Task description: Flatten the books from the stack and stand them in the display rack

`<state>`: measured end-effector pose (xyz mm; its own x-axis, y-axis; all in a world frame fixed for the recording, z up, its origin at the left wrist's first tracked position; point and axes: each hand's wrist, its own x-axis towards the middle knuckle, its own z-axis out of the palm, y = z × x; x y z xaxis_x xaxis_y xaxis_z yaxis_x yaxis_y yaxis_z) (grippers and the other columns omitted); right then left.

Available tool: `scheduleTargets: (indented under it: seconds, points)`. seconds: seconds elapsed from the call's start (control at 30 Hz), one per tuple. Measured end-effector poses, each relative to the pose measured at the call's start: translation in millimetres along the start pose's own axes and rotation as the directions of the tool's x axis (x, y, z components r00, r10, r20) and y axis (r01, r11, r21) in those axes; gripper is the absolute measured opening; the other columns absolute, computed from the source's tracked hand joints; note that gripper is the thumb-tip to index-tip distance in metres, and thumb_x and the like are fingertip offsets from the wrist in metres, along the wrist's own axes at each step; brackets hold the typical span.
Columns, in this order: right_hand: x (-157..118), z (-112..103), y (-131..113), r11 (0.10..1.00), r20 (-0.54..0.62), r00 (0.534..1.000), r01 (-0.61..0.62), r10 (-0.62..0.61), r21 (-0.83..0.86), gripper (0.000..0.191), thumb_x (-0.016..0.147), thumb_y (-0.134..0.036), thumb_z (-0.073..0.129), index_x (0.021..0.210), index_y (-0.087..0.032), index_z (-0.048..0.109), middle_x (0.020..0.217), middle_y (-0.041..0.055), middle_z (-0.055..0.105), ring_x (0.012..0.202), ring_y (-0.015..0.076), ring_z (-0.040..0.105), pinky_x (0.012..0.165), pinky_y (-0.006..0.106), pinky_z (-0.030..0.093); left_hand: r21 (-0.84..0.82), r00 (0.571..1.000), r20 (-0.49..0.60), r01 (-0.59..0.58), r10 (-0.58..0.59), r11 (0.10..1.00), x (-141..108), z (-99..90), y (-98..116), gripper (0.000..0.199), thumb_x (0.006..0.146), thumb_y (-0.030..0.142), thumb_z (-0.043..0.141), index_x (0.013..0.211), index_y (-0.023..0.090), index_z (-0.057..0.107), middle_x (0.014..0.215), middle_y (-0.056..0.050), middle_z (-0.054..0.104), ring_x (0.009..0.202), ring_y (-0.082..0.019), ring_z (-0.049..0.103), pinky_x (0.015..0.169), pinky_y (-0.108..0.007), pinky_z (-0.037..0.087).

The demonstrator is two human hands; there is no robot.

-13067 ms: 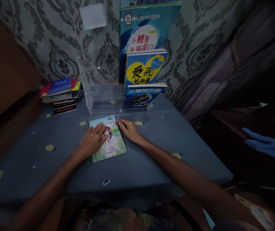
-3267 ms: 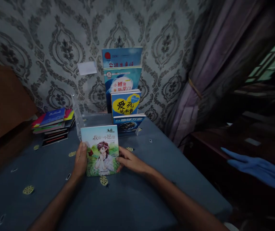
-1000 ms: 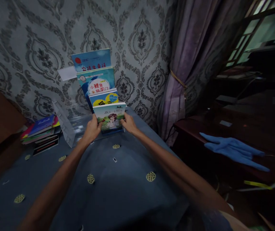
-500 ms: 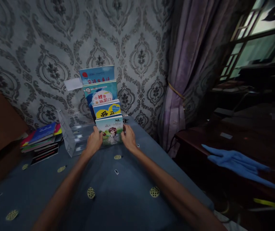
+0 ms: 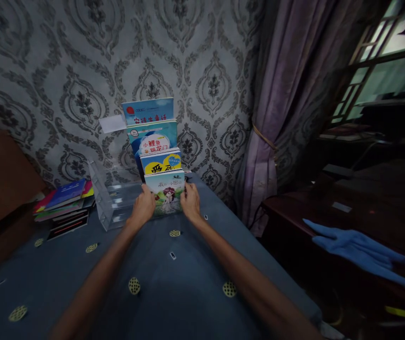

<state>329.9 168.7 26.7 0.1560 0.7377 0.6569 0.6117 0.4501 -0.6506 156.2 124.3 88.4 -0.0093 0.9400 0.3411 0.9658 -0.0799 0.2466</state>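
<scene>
My left hand [image 5: 143,206] and my right hand [image 5: 190,202] grip the two side edges of the front book [image 5: 167,196], which has a girl on its pale green cover. It stands upright at the lowest, nearest level of a clear plastic tiered rack [image 5: 105,203]. Rising behind it in steps are a yellow and blue book [image 5: 160,164], a teal book with a round white title patch [image 5: 155,141] and a blue book [image 5: 148,108] at the top. The fingertips behind the front book are hidden.
Left of the rack lies a pile of books [image 5: 64,196], beside a brown cardboard box [image 5: 4,184]. A white card [image 5: 112,124] sticks out near the top level. On the dark red surface to the right is a blue glove [image 5: 358,248]. A tied curtain [image 5: 276,108] hangs behind.
The view has shifted slightly, so everything sits a little further right. Both hands keep their hold on the front book, which stays in the same place on the rack.
</scene>
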Motion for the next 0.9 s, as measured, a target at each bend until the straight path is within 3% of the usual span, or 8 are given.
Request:
scheduleTargets:
  seconds: [0.4, 0.9]
  points:
    - [-5, 2, 3, 0.986, -0.046, 0.997, 0.059, -0.067, -0.157, 0.038, 0.087, -0.009, 0.039, 0.117, -0.016, 0.062, 0.104, 0.0122, 0.062, 0.101, 0.0276, 0.053, 0.088, 0.037, 0.044, 0.044, 0.997, 0.068, 0.026, -0.029, 0.999, 2, -0.8, -4, 0.025, 0.101, 0.02, 0.037, 0.124, 0.01, 0.041, 0.098, -0.023, 0.075, 0.094, -0.033, 0.074, 0.076, -0.036, 0.051]
    - [-1, 5, 10, 0.994, -0.068, 0.995, 0.064, -0.07, -0.085, 0.025, 0.086, -0.011, 0.042, 0.102, -0.02, 0.059, 0.099, 0.0098, 0.059, 0.093, 0.0256, 0.054, 0.083, 0.035, 0.045, 0.062, 0.997, 0.079, 0.016, -0.021, 0.998, 6, -2.8, -7, 0.022, 0.101, 0.019, 0.035, 0.122, 0.013, 0.04, 0.102, -0.023, 0.074, 0.098, -0.034, 0.073, 0.078, -0.036, 0.05]
